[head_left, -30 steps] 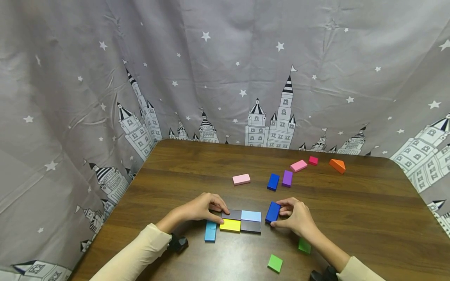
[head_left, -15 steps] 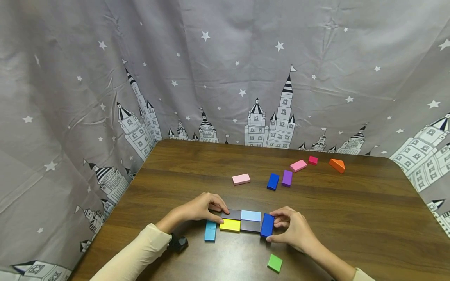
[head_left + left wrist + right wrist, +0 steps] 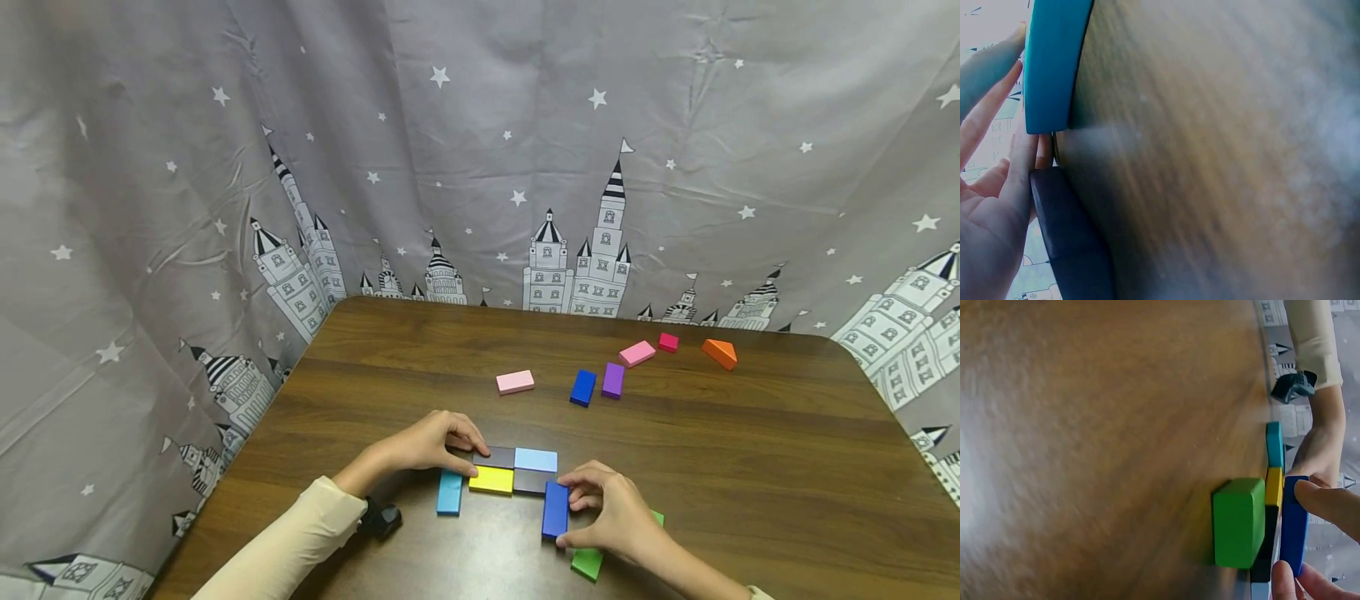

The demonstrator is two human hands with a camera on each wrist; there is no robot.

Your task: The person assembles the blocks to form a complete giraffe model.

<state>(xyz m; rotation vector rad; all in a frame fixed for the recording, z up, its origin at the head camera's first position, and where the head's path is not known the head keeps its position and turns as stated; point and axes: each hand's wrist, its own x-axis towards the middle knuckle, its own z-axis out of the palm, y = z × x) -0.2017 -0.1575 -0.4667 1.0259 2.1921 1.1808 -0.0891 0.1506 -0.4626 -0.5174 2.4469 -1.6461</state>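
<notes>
In the head view, four-sided blocks lie in two joined rows: dark grey [image 3: 493, 457] and light blue [image 3: 536, 460] behind, yellow [image 3: 491, 480] and dark grey [image 3: 531, 482] in front. My left hand [image 3: 427, 443] rests its thumb on the yellow block's left end and a finger on the rear dark grey one. A teal block [image 3: 449, 493] lies beside them, below that hand. Between thumb and fingers, my right hand [image 3: 611, 512] pinches a dark blue block [image 3: 555, 510] by its ends, at the group's front right corner. The right wrist view shows this blue block [image 3: 1294, 528] raised above the others.
Two green blocks lie near the right hand, one [image 3: 587, 565] in front and another [image 3: 657, 517] mostly hidden behind it. Farther back are a pale pink block [image 3: 515, 382], a blue one [image 3: 582, 388], a purple one [image 3: 612, 381], and an orange triangle [image 3: 721, 354].
My right hand has carried the dark blue block leftward and toward me, from right of the group to its front right corner. The left hand has stayed in place.
</notes>
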